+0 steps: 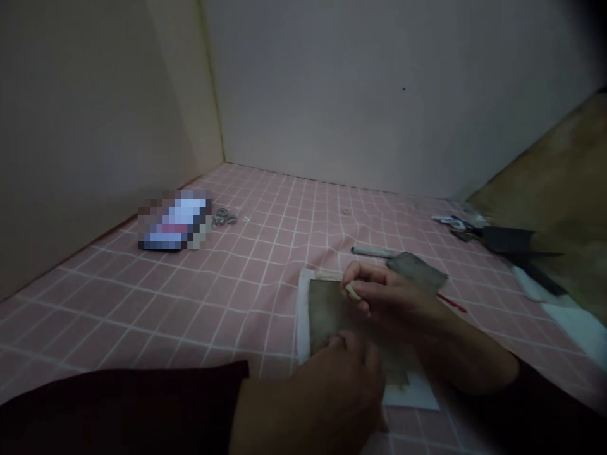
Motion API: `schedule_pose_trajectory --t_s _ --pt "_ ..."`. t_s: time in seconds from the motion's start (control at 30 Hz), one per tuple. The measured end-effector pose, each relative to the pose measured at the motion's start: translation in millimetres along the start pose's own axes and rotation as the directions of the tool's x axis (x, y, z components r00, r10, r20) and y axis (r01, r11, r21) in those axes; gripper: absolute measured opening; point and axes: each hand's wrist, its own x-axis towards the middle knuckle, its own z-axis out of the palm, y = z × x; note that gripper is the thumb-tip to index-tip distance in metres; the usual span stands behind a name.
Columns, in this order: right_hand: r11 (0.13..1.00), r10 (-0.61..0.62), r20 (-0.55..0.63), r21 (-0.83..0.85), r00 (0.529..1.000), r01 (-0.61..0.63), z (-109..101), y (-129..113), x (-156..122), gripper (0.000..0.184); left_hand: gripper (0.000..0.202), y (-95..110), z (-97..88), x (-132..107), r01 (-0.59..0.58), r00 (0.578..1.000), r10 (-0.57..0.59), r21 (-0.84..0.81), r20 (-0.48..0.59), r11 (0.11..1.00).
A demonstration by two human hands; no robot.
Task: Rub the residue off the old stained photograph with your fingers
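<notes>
My right hand (pixel 382 292) is above the upper right of a dark grey sheet (pixel 327 309), its fingers closed in a pinch. A small pale spot shows at the thumb tip; whether it is the nail or a held thing I cannot tell. My left hand (pixel 327 392) is curled low over the sheet's near part. Its fingers are bent together, and anything within them is hidden. The dark sheet lies on white paper (pixel 302 328), whose edges show at the left and the lower right. Both hands cover parts of the sheet.
Beyond my right hand are a grey pen-like stick (pixel 372 252), a smaller grey piece (pixel 420 273) and a red stick (pixel 453 303). A phone (pixel 175 221) and several metal rings (pixel 222 217) lie at left. Dark items (pixel 509 241) sit at right; walls bound the checked pink cloth (pixel 227 272).
</notes>
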Motion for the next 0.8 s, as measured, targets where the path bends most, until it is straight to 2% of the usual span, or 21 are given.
schedule_pose_trajectory --t_s 0.07,0.23,0.33,0.4,0.5,0.57,0.7,0.8 --pt "1.000 -0.008 0.003 0.015 1.000 0.008 1 -1 1 0.019 0.041 -1 -3.8 0 0.000 1.000 0.000 0.008 0.002 1.000" --pt "0.999 -0.008 -0.015 0.032 1.000 0.008 -2 1 3 0.020 0.068 1 -3.2 0 -0.042 0.999 0.043 -0.014 0.034 0.999" --pt "1.000 -0.008 -0.014 -0.002 1.000 0.008 -4 3 3 0.020 0.060 5 2.3 -2 -0.027 1.000 0.027 0.016 -0.012 0.999" --pt "0.998 -0.019 -0.017 -0.060 1.000 0.018 -4 4 4 0.018 0.053 8 4.3 -4 -0.020 1.000 0.021 0.040 -0.012 0.999" --pt "0.968 -0.061 -0.056 -0.248 0.997 0.045 0 1 3 0.016 0.065 10 3.0 -3 -0.015 1.000 0.014 0.033 0.022 0.999" --pt "0.913 -0.103 -0.066 -0.403 0.992 0.068 5 -2 1 0.015 0.075 11 1.4 -2 -0.009 0.999 0.009 0.002 0.047 1.000" --pt "0.768 -0.163 -0.019 -0.630 0.987 0.114 19 -7 -5 0.010 0.072 16 3.7 -1 0.003 0.998 -0.001 -0.038 0.062 0.999" --pt "0.583 -0.189 0.021 -0.802 0.982 0.129 27 -7 -8 0.006 0.072 22 8.7 -3 0.035 0.999 -0.034 -0.027 0.018 0.999"
